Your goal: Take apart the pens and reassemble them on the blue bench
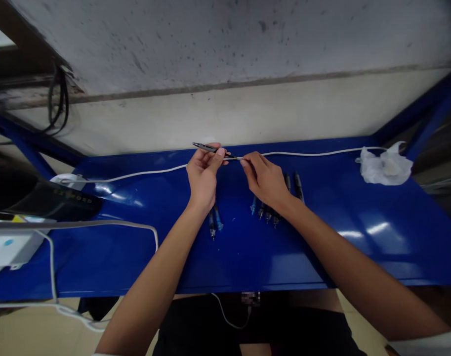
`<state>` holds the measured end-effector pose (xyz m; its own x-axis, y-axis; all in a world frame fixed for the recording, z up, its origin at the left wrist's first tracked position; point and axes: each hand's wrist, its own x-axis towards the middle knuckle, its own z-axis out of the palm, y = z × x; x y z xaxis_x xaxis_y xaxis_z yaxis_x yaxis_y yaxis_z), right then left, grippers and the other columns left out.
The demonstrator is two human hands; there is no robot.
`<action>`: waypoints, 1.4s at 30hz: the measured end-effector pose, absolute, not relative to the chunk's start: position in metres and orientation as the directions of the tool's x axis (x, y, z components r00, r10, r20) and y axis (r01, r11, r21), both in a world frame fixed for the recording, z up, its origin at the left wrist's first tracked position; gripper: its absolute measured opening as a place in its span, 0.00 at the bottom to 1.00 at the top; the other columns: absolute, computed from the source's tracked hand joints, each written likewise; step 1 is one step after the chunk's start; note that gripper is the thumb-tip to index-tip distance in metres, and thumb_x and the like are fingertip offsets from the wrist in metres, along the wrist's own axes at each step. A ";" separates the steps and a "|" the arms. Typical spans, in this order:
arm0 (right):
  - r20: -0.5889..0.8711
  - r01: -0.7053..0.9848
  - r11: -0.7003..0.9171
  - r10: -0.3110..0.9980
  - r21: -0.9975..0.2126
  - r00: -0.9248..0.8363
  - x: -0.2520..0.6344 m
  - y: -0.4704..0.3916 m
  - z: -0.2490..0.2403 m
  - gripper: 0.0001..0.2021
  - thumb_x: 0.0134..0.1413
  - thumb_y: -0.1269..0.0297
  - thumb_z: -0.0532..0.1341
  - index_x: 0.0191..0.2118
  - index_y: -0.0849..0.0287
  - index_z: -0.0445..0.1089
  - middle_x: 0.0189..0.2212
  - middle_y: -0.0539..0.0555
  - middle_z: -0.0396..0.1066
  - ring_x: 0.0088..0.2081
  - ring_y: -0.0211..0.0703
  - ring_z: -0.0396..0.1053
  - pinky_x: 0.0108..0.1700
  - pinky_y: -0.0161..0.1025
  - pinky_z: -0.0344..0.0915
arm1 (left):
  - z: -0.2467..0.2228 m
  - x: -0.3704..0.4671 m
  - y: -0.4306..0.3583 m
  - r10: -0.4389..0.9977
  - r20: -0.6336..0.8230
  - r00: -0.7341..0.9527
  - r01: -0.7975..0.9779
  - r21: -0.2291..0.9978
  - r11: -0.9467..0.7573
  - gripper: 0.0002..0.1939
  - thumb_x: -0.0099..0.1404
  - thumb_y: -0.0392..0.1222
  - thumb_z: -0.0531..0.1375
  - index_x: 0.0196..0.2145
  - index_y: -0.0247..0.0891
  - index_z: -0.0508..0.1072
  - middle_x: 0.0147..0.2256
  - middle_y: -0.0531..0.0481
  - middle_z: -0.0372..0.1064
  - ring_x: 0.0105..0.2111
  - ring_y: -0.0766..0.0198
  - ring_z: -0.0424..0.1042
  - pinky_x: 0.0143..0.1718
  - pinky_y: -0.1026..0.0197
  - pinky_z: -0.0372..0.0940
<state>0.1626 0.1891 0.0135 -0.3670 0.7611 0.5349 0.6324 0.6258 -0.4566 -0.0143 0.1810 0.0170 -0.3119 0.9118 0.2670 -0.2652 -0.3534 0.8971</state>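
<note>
My left hand (pixel 205 173) pinches a dark grey pen (pixel 204 147) between thumb and fingers, above the back of the blue table. The pen lies nearly level, its darker end pointing towards my right hand (pixel 266 178). The fingertips of that hand are pressed together just off the pen's right end; what they grip is too small to tell. Two pens (pixel 212 225) lie on the table beneath my left wrist. Several more pens (pixel 268 216) lie side by side under my right hand, partly hidden by it, with dark barrels (pixel 298 184) showing beyond the wrist.
A white cable (pixel 307 154) runs along the back of the blue table (pixel 240 262), behind my hands. At the right sits a crumpled white plastic bag (pixel 386 165). On the left are a black item with lettering (pixel 58 200), a white box (pixel 16 247) and more cables (pixel 110 223).
</note>
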 end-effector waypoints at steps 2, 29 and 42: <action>0.533 0.627 0.635 0.756 -0.452 -0.381 0.163 0.189 0.013 0.12 0.80 0.59 0.51 0.50 0.56 0.70 0.45 0.58 0.79 0.39 0.49 0.76 0.36 0.42 0.63 | 0.018 -0.014 0.181 0.918 0.256 -0.304 -0.278 0.897 -0.342 0.12 0.65 0.44 0.75 0.44 0.43 0.82 0.37 0.49 0.80 0.41 0.61 0.81 0.44 0.59 0.76; 0.548 0.448 0.671 0.741 -0.590 -0.388 0.161 0.193 0.004 0.04 0.76 0.59 0.57 0.47 0.52 0.61 0.41 0.57 0.77 0.40 0.50 0.77 0.40 0.45 0.70 | 0.018 -0.004 0.175 0.946 0.288 -0.146 -0.180 0.933 -0.312 0.10 0.63 0.41 0.76 0.42 0.41 0.84 0.35 0.50 0.80 0.37 0.62 0.79 0.46 0.58 0.74; 0.514 0.475 0.655 0.755 -0.587 -0.406 0.163 0.192 0.007 0.02 0.76 0.63 0.55 0.50 0.52 0.61 0.41 0.56 0.76 0.38 0.50 0.76 0.38 0.45 0.68 | 0.018 -0.003 0.173 0.958 0.264 -0.115 -0.163 0.946 -0.280 0.11 0.61 0.44 0.78 0.40 0.43 0.86 0.38 0.50 0.83 0.40 0.59 0.82 0.48 0.55 0.76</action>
<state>0.1630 0.1916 0.0070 -0.4061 0.7555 0.5142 0.4753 0.6552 -0.5872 -0.0033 0.1730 0.0183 -0.1147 0.9576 0.2641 -0.1633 -0.2805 0.9459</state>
